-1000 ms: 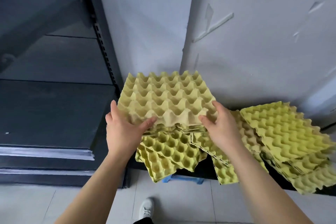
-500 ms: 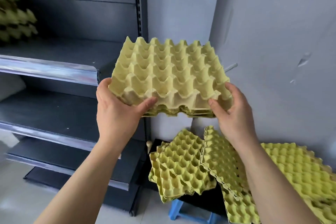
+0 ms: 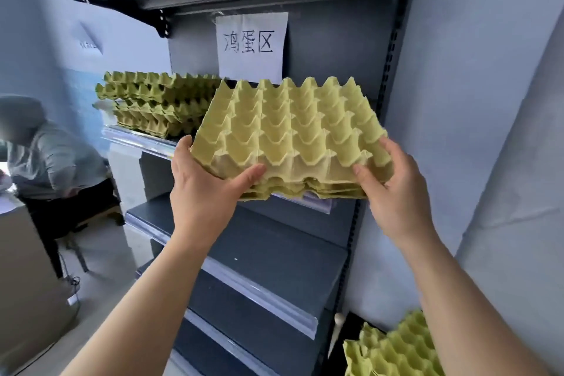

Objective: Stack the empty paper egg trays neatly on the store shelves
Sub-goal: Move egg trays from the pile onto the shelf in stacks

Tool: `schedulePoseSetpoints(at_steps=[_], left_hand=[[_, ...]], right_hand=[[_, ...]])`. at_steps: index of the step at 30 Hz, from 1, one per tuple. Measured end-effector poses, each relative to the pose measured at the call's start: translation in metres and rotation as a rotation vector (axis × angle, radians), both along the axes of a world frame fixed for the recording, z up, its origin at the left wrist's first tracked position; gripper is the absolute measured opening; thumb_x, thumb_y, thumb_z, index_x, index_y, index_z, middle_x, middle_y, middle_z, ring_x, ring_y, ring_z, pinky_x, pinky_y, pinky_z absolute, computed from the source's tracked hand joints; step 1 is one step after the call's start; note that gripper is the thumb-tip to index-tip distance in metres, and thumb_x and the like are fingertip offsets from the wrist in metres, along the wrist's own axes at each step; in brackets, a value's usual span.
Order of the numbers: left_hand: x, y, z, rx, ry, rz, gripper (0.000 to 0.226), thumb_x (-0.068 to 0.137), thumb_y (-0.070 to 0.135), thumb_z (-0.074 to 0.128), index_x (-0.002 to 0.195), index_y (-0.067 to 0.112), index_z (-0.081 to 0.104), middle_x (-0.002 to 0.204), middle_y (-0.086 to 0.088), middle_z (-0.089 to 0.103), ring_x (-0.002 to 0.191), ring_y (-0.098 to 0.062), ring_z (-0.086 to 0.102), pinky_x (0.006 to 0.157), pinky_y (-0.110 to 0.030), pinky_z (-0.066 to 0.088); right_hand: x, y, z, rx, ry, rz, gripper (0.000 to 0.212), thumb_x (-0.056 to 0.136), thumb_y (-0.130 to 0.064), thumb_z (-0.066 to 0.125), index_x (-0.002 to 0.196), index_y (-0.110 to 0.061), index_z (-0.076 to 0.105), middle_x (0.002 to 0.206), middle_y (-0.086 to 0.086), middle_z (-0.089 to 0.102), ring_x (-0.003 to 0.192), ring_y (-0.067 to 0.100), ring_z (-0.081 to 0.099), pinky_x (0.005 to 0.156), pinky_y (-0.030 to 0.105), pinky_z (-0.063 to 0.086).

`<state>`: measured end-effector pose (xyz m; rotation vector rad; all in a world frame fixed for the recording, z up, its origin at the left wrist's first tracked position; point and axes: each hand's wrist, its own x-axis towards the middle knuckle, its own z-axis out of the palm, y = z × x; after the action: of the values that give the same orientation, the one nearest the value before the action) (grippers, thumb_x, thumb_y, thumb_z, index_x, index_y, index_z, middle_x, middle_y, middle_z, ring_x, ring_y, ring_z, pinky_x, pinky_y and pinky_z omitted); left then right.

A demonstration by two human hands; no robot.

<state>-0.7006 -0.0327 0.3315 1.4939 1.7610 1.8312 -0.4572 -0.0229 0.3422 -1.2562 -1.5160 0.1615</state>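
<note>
**Bare hands, bare forearms**

The left hand (image 3: 200, 189) and right hand (image 3: 396, 192) wear no gloves, rings or watch. Both forearms are uncovered up to the frame's lower edge; no sleeve shows. Fingernails are short and unpainted.

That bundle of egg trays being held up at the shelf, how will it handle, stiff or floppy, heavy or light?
The bundle of egg trays probably stays fairly stiff: gripped only at its near edge by the left hand and right hand, it shows no sag. Likely light, being thin moulded paper. The nested layers look slightly uneven at the near edge, so they might slip apart if tilted.
</note>
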Motion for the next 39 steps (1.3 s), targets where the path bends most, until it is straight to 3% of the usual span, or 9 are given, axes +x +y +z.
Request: schedulePoseSetpoints(at_steps=[8, 12, 17, 23, 28, 39], left_hand=[[-0.156, 0.044, 0.039, -0.002, 0.058, 0.1, 0.121, 0.057, 0.066, 0.08, 0.151, 0.022, 0.018, 0.152, 0.002, 0.033, 0.134, -0.021, 0.042, 0.107, -0.042, 0.036], [-0.221, 0.076, 0.058, 0.025, 0.051, 0.136, 0.12, 0.056, 0.066, 0.08, 0.149, 0.018, 0.021, 0.149, 0.001, 0.038, 0.132, -0.021, 0.044, 0.103, -0.039, 0.037], [-0.285, 0.131, 0.073, 0.043, 0.009, 0.161, 0.113, 0.057, 0.064, 0.082, 0.143, 0.014, 0.028, 0.14, -0.002, 0.047, 0.124, -0.022, 0.05, 0.104, -0.042, 0.04], [-0.35, 0.213, 0.088, 0.086, -0.018, 0.16, 0.11, 0.055, 0.068, 0.081, 0.138, 0.016, 0.032, 0.133, -0.002, 0.051, 0.12, -0.023, 0.053, 0.101, -0.047, 0.043], [-0.392, 0.271, 0.096, 0.125, -0.023, 0.152, 0.109, 0.058, 0.066, 0.08, 0.14, 0.014, 0.031, 0.134, -0.003, 0.049, 0.119, -0.023, 0.051, 0.102, -0.046, 0.043], [-0.478, 0.394, 0.105, 0.153, -0.041, 0.016, 0.105, 0.059, 0.065, 0.079, 0.137, 0.012, 0.032, 0.131, -0.004, 0.048, 0.116, -0.022, 0.05, 0.098, -0.041, 0.044]], right_hand=[[-0.156, 0.069, 0.034, 0.032, 0.016, 0.103, 0.059, 0.09, -0.036, 0.062, 0.143, -0.025, 0.038, 0.136, -0.005, 0.048, 0.096, 0.003, 0.05, 0.094, 0.029, 0.042], [-0.218, 0.107, 0.056, 0.067, -0.015, 0.133, 0.062, 0.09, -0.039, 0.061, 0.145, -0.023, 0.036, 0.14, -0.001, 0.047, 0.117, 0.011, 0.049, 0.1, 0.035, 0.043], [-0.284, 0.16, 0.077, 0.113, -0.092, 0.121, 0.062, 0.091, -0.042, 0.058, 0.145, -0.021, 0.035, 0.141, 0.002, 0.046, 0.119, 0.02, 0.051, 0.1, 0.045, 0.043], [-0.345, 0.236, 0.101, 0.158, -0.162, 0.076, 0.057, 0.093, -0.044, 0.055, 0.142, -0.021, 0.037, 0.136, 0.004, 0.049, 0.109, 0.023, 0.056, 0.091, 0.036, 0.045], [-0.388, 0.292, 0.117, 0.185, -0.206, 0.025, 0.057, 0.094, -0.045, 0.053, 0.142, -0.021, 0.036, 0.138, 0.005, 0.049, 0.111, 0.022, 0.055, 0.082, 0.026, 0.034], [-0.473, 0.378, 0.123, 0.165, -0.237, -0.154, 0.057, 0.092, -0.046, 0.054, 0.14, -0.018, 0.039, 0.136, 0.006, 0.052, 0.118, 0.025, 0.053, 0.088, 0.032, 0.041]])
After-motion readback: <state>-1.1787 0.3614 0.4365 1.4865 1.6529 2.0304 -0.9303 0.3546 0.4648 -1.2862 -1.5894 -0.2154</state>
